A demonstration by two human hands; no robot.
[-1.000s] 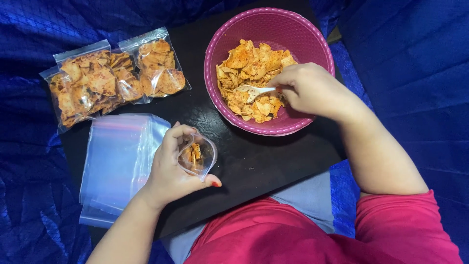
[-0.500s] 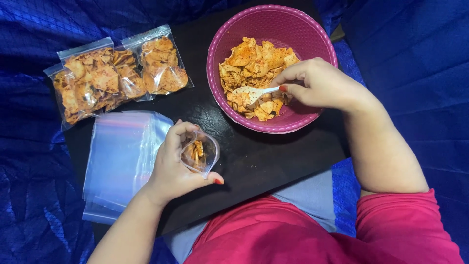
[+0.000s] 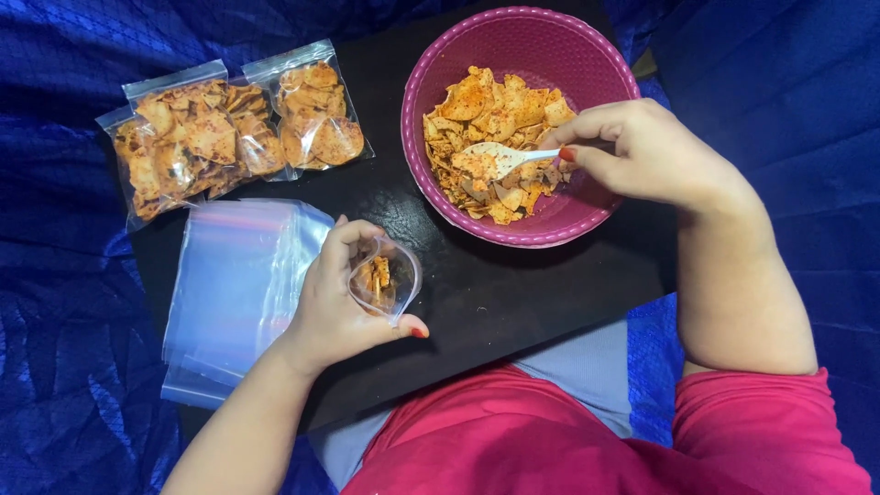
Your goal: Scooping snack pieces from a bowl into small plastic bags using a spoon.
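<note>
My left hand [image 3: 337, 310] holds a small clear plastic bag [image 3: 392, 280] open over the black board; a few orange chips lie inside it. My right hand [image 3: 642, 151] grips a white plastic spoon [image 3: 502, 158] whose scoop, loaded with chips, rests in the pile of spiced chips [image 3: 495, 137] inside the pink bowl [image 3: 513, 32]. The bowl stands at the far right of the board, apart from the bag.
Three filled, sealed chip bags [image 3: 220, 133] lie at the far left of the black board [image 3: 477, 293]. A stack of empty clear bags [image 3: 234, 284] sits under my left wrist. Blue cloth [image 3: 64, 348] surrounds the board.
The spoon has dug into the chips and now carries a load. My left hand and its bag have barely moved.
</note>
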